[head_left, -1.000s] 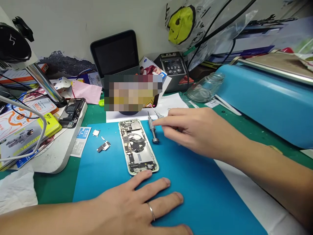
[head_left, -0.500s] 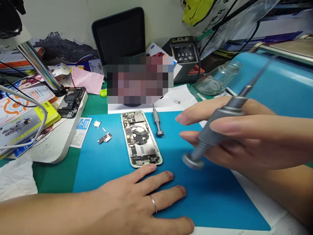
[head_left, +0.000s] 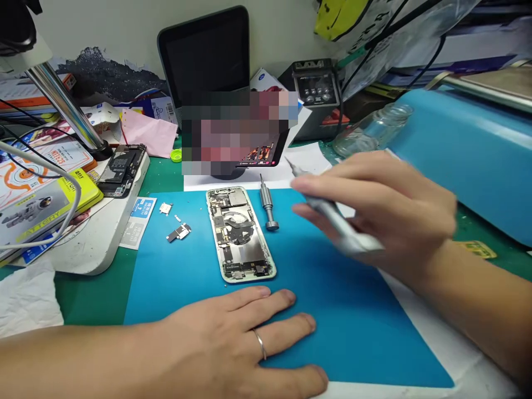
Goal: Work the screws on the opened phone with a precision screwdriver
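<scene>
My left hand (head_left: pixel 233 338) lies flat on the blue mat (head_left: pixel 332 332), fingers spread, a ring on one finger. Just beyond its fingertips is an opened phone (head_left: pixel 241 233), its inner boards and metal plate showing. My right hand (head_left: pixel 386 210) grips a grey precision screwdriver (head_left: pixel 332 216) above the mat, its tip pointing up and to the left; motion smears it a little. A second screwdriver (head_left: pixel 268 208) rests beside the phone's right edge. Small metal parts (head_left: pixel 179 233) lie left of the phone, with a small silver bracket (head_left: pixel 165 208) behind them.
On the left, a white platform (head_left: pixel 95 260) carries another opened phone (head_left: pixel 120 170) and a yellow battery box (head_left: pixel 54 216). A glass jar (head_left: pixel 369 130) lies at the back right near a control box (head_left: pixel 315 91). Crumpled tissue (head_left: pixel 29 299) sits front left.
The screwdriver in my right hand has swung round, from tip up and to the right to tip up and to the left. My left hand stays nearly still on the mat.
</scene>
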Motion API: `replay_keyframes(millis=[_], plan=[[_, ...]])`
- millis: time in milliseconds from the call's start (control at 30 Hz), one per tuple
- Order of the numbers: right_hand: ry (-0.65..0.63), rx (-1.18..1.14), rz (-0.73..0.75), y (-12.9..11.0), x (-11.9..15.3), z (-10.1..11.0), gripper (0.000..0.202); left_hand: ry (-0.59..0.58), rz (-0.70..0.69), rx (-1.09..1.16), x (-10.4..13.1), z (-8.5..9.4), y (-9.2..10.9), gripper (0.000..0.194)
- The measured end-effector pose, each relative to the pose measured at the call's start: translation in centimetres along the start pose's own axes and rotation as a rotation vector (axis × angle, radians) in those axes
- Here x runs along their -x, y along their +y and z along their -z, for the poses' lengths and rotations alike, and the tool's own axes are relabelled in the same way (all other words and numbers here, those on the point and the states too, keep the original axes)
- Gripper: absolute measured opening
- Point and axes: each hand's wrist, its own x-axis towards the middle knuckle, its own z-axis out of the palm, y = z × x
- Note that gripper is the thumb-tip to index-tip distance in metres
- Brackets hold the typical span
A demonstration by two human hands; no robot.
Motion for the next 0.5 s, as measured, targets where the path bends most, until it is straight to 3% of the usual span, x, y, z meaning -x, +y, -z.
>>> replay_keyframes(millis=[67, 200, 300, 500], plan=[[-0.022, 0.087, 0.084, 1.2, -0.8, -0.5, 0.033, -0.021, -0.004, 0.002, -0.1, 0.3, -0.1, 0.046], [-0.32, 0.206, 0.063, 3.2, -1.2, -1.1, 0.03, -0.055, -0.005, 0.019, -0.4, 1.0, -0.3, 0.046], [-0.437, 0.202, 0.077, 3.5, -1.1, -1.3, 0.03, -0.062, -0.003, 0.038, -0.6, 1.3, -0.3, 0.045], [-0.231, 0.138, 0.151, 2.2, -1.2, -1.9, 0.036, -0.076, -0.008, 0.015, -0.7, 1.4, -0.4, 0.046]])
